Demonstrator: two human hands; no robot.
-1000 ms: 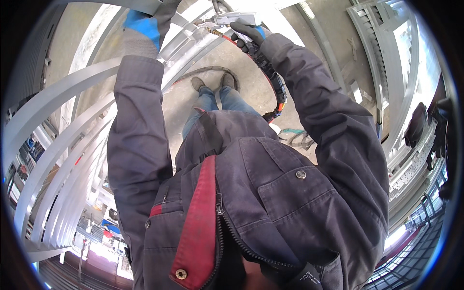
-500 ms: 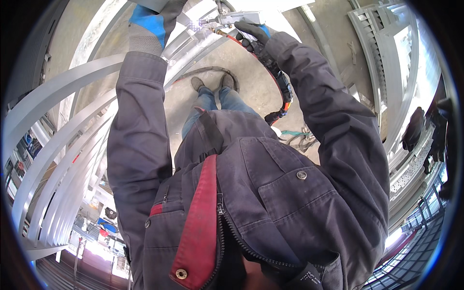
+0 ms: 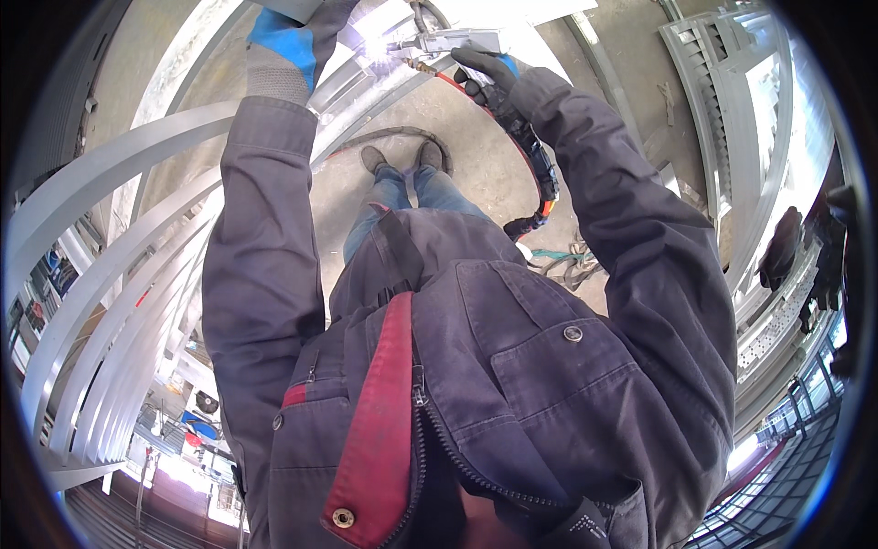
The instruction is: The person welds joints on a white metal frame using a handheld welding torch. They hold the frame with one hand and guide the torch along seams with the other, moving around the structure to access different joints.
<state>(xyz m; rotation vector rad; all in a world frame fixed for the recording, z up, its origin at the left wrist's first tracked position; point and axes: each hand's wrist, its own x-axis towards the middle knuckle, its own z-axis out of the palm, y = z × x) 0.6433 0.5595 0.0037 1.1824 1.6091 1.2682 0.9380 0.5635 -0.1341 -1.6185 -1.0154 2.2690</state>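
My right hand (image 3: 485,69), in a dark glove with a blue patch, is closed around the grip of a welding torch (image 3: 457,40). A dark sheathed hose and a red line (image 3: 498,117) run back from the torch. Its tip points left at a bright spark (image 3: 375,51) on a silver metal beam (image 3: 358,102). Up at the left, my left hand (image 3: 291,46), in a grey and blue glove, is bent round a flat grey piece (image 3: 291,8). The picture's upper edge cuts off that piece and the fingertips, so its kind is unclear.
Curved-looking pale metal bars (image 3: 110,174) stand close on my left. More metal profiles (image 3: 722,119) lie on the right. A dark cable (image 3: 393,131) crosses the concrete floor near my shoes. Straps (image 3: 569,263) lie by my right side.
My right hand and the torch have shifted slightly right and toward me. The spark has moved a little with the tip and its glow looks larger. My left hand has barely moved.
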